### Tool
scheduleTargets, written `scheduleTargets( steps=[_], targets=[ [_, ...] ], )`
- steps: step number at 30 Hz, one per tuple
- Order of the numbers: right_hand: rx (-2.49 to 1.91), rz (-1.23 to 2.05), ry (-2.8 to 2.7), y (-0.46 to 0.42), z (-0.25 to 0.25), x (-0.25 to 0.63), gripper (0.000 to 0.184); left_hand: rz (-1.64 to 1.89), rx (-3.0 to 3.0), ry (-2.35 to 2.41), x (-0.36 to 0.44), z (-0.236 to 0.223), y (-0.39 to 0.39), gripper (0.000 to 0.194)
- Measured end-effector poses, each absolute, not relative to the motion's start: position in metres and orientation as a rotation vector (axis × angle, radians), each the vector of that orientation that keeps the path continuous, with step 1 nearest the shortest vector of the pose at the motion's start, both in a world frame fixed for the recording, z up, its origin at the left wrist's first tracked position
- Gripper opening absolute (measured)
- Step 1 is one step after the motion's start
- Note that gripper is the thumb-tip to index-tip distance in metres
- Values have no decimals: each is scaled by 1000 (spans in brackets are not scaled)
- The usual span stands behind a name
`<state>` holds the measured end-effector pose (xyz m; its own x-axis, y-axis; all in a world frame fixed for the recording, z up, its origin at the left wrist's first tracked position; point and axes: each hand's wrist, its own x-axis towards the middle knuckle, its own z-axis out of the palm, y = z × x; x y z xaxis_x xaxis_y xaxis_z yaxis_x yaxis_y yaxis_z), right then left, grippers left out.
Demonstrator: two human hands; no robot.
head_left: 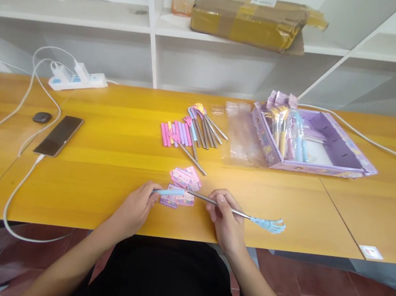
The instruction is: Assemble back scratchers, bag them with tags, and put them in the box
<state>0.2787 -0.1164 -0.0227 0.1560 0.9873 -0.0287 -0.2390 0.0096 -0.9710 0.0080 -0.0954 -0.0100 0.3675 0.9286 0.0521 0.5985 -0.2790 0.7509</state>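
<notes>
My left hand (139, 205) is closed on a light-blue handle sleeve (170, 192), which points to the right. In my right hand (225, 219) is the metal rod of a back scratcher (267, 223), its blue claw head facing right. The rod's bare end meets or nearly meets the sleeve's end; I cannot tell whether it is inside. Small printed cards (185, 178) lie beneath and just behind the sleeve. Farther back are several back scratcher rods (206, 131) with coloured claw heads, beside a row of pink, purple and yellow handle sleeves (175, 134).
A purple box (332, 166) holding bagged back scratchers (288, 133) stands at the back right, with a clear plastic bag (240, 135) beside it. On the left are a phone (59, 136), a white cable (15, 187) and a power strip (77, 81). White shelving (153, 53) rises behind the table.
</notes>
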Motion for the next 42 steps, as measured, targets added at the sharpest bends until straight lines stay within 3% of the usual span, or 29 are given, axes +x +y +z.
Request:
scheduleTargets(
  steps=[17,30,36,42],
  targets=[
    [-1039,1370,-850,-125,-23,276,32,638,2269,1015,4,-15,-97,35],
    [-940,1378,-862,-128,-20,242,28,633,2169,943,7,-10,-102,35],
    [-945,1496,-1066,-119,-13,251,38,655,2216,1020,8,-11,-101,37],
    [-953,1186,-854,-104,-8,282,53,704,2260,1068,4,-15,-99,34]
  ],
)
